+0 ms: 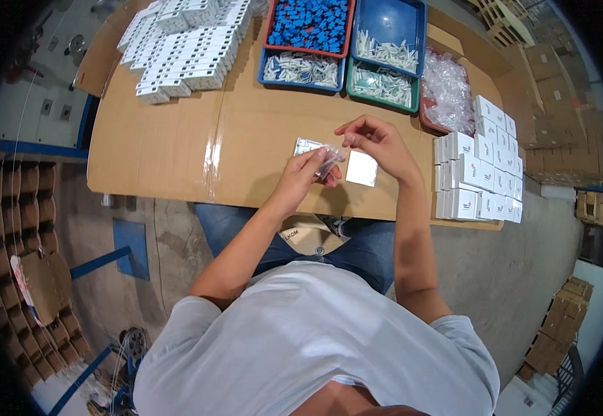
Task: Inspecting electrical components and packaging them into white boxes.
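The left hand (305, 169) pinches a small, crinkled, clear plastic bag (330, 162) over the brown cardboard tabletop (256, 149); the right hand (379, 143) curls at the bag's two o'clock. A light grip near the edge should avoid crushing the film. Whether the right fingertips hold anything, I cannot tell; the bag's contents blur, and a white, dark-marked flat piece (305, 145) at ten o'clock is partly hidden.

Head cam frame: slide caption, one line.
Left hand holds a small clear plastic bag, right hand close by, over a cardboard-topped table with parts trays and stacked white boxes.
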{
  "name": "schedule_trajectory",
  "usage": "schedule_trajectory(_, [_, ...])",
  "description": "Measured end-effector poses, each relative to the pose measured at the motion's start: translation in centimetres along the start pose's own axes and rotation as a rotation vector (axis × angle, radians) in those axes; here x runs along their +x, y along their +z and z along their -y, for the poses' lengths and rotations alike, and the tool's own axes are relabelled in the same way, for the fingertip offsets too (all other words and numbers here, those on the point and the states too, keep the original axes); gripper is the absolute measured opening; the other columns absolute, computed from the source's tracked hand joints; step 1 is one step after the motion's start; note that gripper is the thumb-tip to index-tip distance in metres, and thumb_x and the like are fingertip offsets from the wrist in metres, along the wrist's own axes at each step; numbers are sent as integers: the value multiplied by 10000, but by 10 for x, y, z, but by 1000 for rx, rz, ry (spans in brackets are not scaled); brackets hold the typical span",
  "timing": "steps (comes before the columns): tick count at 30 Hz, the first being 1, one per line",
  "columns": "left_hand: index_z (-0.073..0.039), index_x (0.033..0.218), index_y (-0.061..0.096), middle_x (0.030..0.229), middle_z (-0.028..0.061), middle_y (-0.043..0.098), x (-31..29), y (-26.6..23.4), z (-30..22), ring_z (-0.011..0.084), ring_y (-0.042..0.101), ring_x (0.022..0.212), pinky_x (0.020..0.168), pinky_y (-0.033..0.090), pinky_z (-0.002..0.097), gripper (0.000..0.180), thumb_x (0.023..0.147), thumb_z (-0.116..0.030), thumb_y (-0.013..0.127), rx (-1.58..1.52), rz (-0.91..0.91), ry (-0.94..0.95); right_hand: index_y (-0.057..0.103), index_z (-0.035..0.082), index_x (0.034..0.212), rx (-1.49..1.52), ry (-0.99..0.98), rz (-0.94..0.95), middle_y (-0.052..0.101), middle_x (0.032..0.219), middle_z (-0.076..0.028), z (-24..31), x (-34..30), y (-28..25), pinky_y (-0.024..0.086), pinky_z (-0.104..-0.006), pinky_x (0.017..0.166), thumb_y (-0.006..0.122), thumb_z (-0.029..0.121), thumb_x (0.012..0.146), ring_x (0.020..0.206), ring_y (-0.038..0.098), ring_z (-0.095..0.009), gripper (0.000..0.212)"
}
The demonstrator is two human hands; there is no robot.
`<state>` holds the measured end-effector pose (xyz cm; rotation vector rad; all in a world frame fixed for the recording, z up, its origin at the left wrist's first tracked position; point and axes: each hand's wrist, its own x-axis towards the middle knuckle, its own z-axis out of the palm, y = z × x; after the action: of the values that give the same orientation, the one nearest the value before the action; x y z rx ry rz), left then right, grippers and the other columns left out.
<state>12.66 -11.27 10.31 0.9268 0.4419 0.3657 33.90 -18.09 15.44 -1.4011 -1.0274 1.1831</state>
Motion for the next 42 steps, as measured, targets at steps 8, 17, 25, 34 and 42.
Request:
schedule_trajectory(8, [28, 1198, 647, 946, 100, 695, -28, -13, -6, 162, 653, 834, 813, 535, 308, 452, 1100, -355, 427, 70, -51, -50, 707, 28, 1076, -686, -74, -483, 727, 916, -140, -88, 105, -131, 545, -362, 766, 648, 47, 869, 851, 709, -269, 216])
schedule_trajectory(17, [20, 1192, 623, 946, 96, 660, -53, -18, -2, 172, 617, 828, 804, 513, 316, 435, 1104, -345, 405, 23, -159, -86, 707, 120, 1046, -1185, 67, -342, 586, 1107, -163, -105, 161, -125, 522, -500, 894, 770, 137, 774, 1083, 605, -399, 280])
schedule_trajectory(25, [15, 1205, 615, 923, 71, 642, -51, -21, -8, 168, 589, 802, 812, 496, 334, 555, 1091, -471, 373, -53, -250, -108, 722, 93, 860, -1182, 68, -409, 706, 942, -202, -140, 165, -150, 554, -496, 813, 634, 98, 802, 929, 683, -408, 106])
schedule_trajectory(34, [-37, 1220, 606, 997, 71, 672, -39, -5, -42, 172, 622, 821, 815, 493, 332, 463, 1087, -433, 405, -348, -184, -115, 739, 38, 972, -676, -123, -713, 742, 813, -107, -120, 154, -164, 548, -343, 703, 723, 121, 873, 793, 733, -207, 130])
schedule_trajectory(42, [-54, 1255, 603, 1024, 50, 682, -17, 21, -65, 157, 629, 835, 813, 496, 320, 464, 1072, -443, 428, -406, -66, -82, 679, -2, 1224, 113, -142, -616, 708, 1006, -85, -73, 95, -129, 553, -254, 673, 663, 106, 975, 797, 672, -123, 272])
